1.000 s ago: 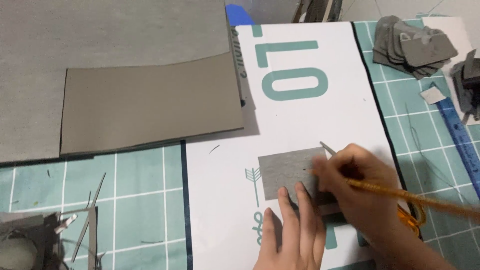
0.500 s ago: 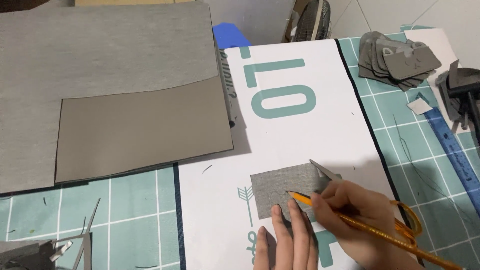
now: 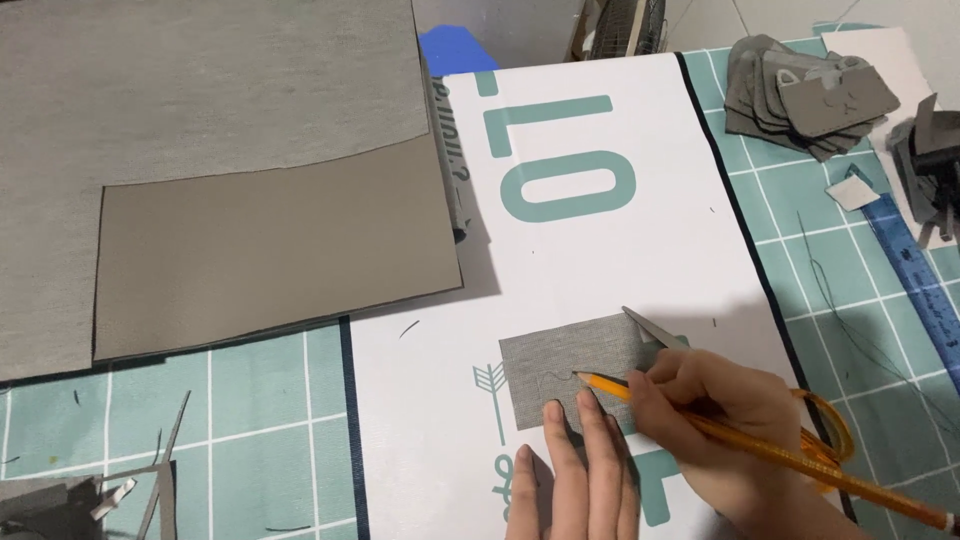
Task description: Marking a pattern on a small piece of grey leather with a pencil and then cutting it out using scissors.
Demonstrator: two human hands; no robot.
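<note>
Since the earlier frames, the right hand has slid its orange pencil leftward, so the tip now rests on the middle of the small grey rectangular fabric piece rather than at its right end.

Head view: the fabric piece lies flat on the white printed board with teal markings, in the board's lower half. It is a mid-grey woven swatch with straight edges, and a thin dark wavy line runs across it to the pencil tip. At its upper right corner a pointed grey flap sticks out over the board. The right hand's grip is clenched around the pencil, which slants down to the right. The left hand lies flat, fingers stretched out and pressing the swatch's lower edge, grasping nothing. Orange scissor handles peek out from under the right hand. Left of the board lie a large tan-grey sheet and a wider light grey cloth. Right of the board, on the green gridded cutting mat covering the desk, are a pile of grey cut shapes and a blue ruler.
</note>
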